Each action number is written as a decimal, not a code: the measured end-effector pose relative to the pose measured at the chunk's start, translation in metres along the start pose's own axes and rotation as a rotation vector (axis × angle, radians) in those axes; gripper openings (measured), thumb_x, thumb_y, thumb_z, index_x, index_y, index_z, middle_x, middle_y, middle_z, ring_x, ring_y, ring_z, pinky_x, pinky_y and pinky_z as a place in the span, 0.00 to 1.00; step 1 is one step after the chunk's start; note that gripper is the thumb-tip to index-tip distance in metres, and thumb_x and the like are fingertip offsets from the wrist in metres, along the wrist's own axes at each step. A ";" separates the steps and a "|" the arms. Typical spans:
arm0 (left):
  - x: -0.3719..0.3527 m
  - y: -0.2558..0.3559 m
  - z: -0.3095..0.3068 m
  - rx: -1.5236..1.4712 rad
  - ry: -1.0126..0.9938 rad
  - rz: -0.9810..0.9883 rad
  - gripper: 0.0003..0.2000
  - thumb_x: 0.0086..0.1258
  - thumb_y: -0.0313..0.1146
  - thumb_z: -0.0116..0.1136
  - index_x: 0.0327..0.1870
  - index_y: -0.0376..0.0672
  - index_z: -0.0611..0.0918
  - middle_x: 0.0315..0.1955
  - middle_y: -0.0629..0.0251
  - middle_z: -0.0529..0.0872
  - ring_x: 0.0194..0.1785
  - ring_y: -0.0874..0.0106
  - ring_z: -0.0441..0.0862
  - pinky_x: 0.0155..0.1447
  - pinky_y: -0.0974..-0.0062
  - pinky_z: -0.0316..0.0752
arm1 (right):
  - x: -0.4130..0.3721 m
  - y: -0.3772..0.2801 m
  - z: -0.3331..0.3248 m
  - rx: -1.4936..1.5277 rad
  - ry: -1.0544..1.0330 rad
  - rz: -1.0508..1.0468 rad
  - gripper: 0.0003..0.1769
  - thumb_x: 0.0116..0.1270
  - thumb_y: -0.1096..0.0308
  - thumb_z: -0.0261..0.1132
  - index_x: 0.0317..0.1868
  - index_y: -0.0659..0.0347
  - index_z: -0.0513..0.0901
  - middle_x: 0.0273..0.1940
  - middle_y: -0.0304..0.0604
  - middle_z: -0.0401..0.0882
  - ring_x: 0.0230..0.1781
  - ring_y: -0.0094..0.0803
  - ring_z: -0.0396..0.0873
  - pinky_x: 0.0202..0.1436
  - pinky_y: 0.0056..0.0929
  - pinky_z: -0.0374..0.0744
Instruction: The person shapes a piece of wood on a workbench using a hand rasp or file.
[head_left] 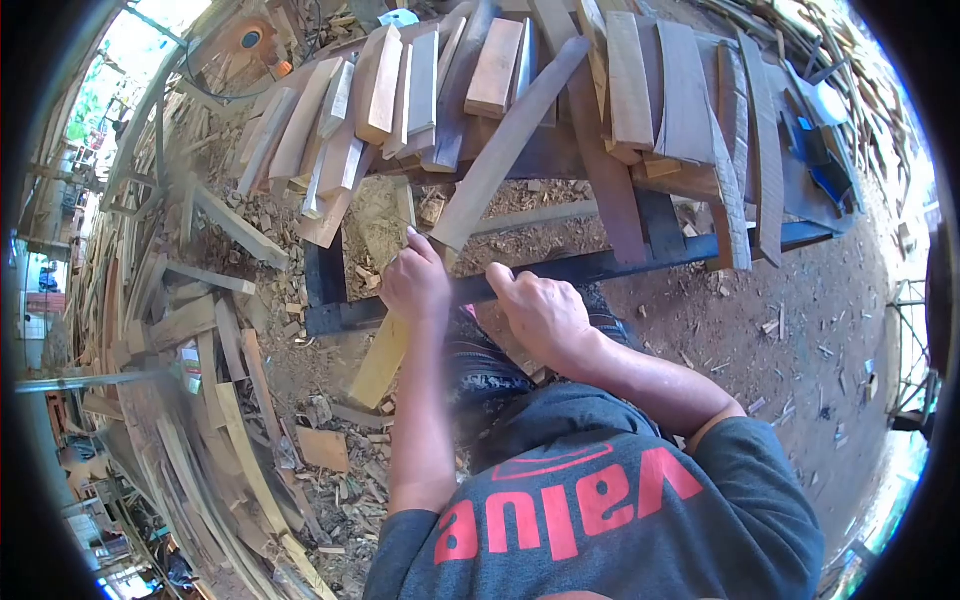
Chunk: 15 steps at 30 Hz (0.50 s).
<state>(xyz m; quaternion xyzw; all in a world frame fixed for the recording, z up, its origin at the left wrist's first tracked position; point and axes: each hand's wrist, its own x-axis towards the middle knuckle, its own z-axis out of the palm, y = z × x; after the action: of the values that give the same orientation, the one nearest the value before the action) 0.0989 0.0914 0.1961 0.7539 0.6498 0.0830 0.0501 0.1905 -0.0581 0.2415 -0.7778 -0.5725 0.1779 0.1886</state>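
My left hand (pixel 415 285) is closed around a pale wooden board (pixel 380 362), whose lower part slants down to the left below my wrist. My thumb points up, near the lower end of a long grey-brown plank (pixel 515 145) that lies diagonally across the row of boards. Just right of it, my right hand (pixel 545 312) is curled into a fist with the thumb on top, over my lap by a black metal bar (pixel 590 262). Whatever its fingers hold, if anything, is hidden.
Several wooden blocks and boards (pixel 490 75) lie side by side on the bench ahead. Long planks (pixel 220 440) are piled on the left. Offcuts and chips (pixel 325 450) litter the ground. A dark blue object (pixel 825 165) sits at the bench's right end.
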 end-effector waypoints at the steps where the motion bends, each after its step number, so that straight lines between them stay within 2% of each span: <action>1: 0.002 -0.001 0.002 -0.030 -0.027 -0.011 0.36 0.78 0.53 0.26 0.28 0.34 0.86 0.30 0.44 0.86 0.41 0.47 0.84 0.51 0.52 0.76 | 0.002 -0.001 -0.003 0.003 -0.027 0.020 0.11 0.61 0.75 0.56 0.44 0.61 0.66 0.25 0.54 0.80 0.30 0.52 0.83 0.30 0.50 0.79; 8: 0.011 0.017 -0.010 -0.134 -0.115 0.027 0.34 0.78 0.54 0.26 0.37 0.35 0.85 0.36 0.43 0.86 0.45 0.47 0.83 0.54 0.51 0.74 | 0.013 0.007 -0.017 0.011 -0.007 0.003 0.09 0.63 0.75 0.53 0.44 0.60 0.66 0.27 0.55 0.81 0.30 0.53 0.83 0.31 0.51 0.79; 9: 0.005 0.018 -0.010 -0.181 -0.087 0.080 0.28 0.78 0.52 0.32 0.46 0.37 0.82 0.38 0.47 0.86 0.46 0.48 0.83 0.54 0.51 0.72 | 0.012 0.010 -0.017 -0.006 0.016 0.013 0.09 0.63 0.75 0.53 0.44 0.60 0.66 0.27 0.55 0.81 0.30 0.53 0.83 0.32 0.51 0.79; 10: -0.004 0.016 -0.011 -0.184 -0.079 0.069 0.28 0.78 0.52 0.32 0.46 0.37 0.82 0.38 0.47 0.86 0.46 0.48 0.83 0.54 0.51 0.72 | 0.010 0.013 -0.017 -0.024 0.036 0.019 0.09 0.63 0.75 0.53 0.44 0.60 0.66 0.27 0.55 0.80 0.30 0.54 0.83 0.32 0.51 0.79; 12: -0.022 0.010 -0.012 -0.234 0.107 0.330 0.22 0.77 0.49 0.39 0.51 0.40 0.78 0.41 0.50 0.84 0.49 0.52 0.80 0.56 0.52 0.68 | 0.007 0.018 -0.019 -0.019 0.027 0.001 0.10 0.64 0.75 0.53 0.45 0.60 0.65 0.27 0.55 0.80 0.31 0.54 0.83 0.33 0.51 0.79; 13: -0.028 0.009 -0.012 -0.235 0.111 0.321 0.22 0.77 0.49 0.39 0.51 0.40 0.78 0.41 0.50 0.84 0.49 0.52 0.80 0.56 0.52 0.68 | 0.006 0.019 -0.019 -0.050 0.003 0.024 0.09 0.63 0.74 0.54 0.44 0.60 0.66 0.27 0.55 0.81 0.31 0.53 0.84 0.32 0.49 0.80; 15: -0.041 0.006 -0.012 -0.110 0.203 0.424 0.24 0.73 0.52 0.46 0.54 0.37 0.74 0.44 0.49 0.81 0.50 0.52 0.78 0.58 0.53 0.65 | 0.003 0.018 -0.017 -0.080 -0.033 0.043 0.09 0.63 0.74 0.55 0.43 0.61 0.66 0.28 0.56 0.81 0.31 0.51 0.84 0.32 0.47 0.81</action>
<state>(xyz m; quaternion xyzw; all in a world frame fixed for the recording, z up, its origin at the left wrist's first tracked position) 0.0964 0.0501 0.2060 0.8573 0.4734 0.2021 0.0068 0.2148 -0.0616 0.2466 -0.7938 -0.5653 0.1715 0.1442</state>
